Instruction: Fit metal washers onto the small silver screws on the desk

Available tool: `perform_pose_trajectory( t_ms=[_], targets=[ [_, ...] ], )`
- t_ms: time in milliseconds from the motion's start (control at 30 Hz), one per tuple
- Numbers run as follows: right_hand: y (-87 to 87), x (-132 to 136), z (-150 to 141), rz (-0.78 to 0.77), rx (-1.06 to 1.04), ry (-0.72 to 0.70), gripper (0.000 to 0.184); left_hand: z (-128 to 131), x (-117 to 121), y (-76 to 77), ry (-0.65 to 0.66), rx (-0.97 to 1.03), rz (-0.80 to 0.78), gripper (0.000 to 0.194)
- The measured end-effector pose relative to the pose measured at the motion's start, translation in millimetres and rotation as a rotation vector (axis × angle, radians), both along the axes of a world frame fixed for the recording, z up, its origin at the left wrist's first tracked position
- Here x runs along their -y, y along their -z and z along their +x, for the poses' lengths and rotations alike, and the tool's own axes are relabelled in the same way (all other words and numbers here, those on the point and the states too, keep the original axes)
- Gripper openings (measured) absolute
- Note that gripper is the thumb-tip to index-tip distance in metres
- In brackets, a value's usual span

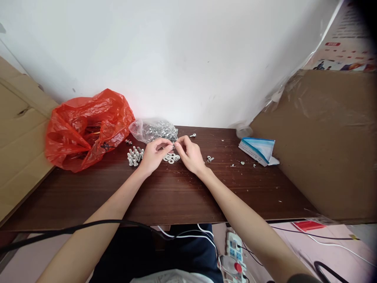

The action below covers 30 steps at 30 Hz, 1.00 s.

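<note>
My left hand and my right hand meet over the middle of the table, thumbs and forefingers pinched. Between the fingertips a small silver metal piece shows; the fingers hide most of it, so its kind is unclear. Just below lies a pile of flat washers. Left of my left hand stands a tight group of bolts. Behind the hands rests a clear plastic bag full of small metal hardware. A single bolt lies behind my right hand, and another small bolt lies to its right.
A red plastic bag fills the back left. At right sit a blue and white packet and a clear round container. Cardboard walls both sides. A black cable crosses the front edge; a power strip lies below.
</note>
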State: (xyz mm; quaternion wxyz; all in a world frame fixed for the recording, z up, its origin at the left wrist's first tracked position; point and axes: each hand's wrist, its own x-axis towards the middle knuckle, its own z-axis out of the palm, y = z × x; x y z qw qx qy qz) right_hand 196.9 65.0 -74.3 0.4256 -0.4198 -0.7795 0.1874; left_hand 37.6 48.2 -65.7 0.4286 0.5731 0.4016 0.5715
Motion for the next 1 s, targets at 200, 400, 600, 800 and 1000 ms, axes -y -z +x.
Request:
perform_pose_trajectory(
  t_ms=[200,400,600,800,1000],
  targets=[
    [1.0,-0.4,-0.3,-0.048,0.092,-0.038,0.024,-3.1,-4.9,8.7,-0.076,0.032,0.015,0.023],
    [3.8,-0.7,-1.9,-0.023,0.150,-0.078,0.019,-3.7,-3.0,7.5,-0.098,0.030,-0.006,0.027],
    [4.3,-0.4,-0.8,0.012,0.212,-0.083,0.026,-3.6,-0.8,2.2,-0.118,-0.047,0.017,0.026],
    [5.5,-0.5,-0.9,0.105,0.223,-0.074,0.033,-3.4,-0.2,0.6,-0.058,-0.060,-0.040,0.031],
    [3.8,0.0,-1.5,0.103,0.187,-0.063,0.035,-1.6,0.2,1.3,-0.067,-0.101,-0.056,0.027]
  ],
)
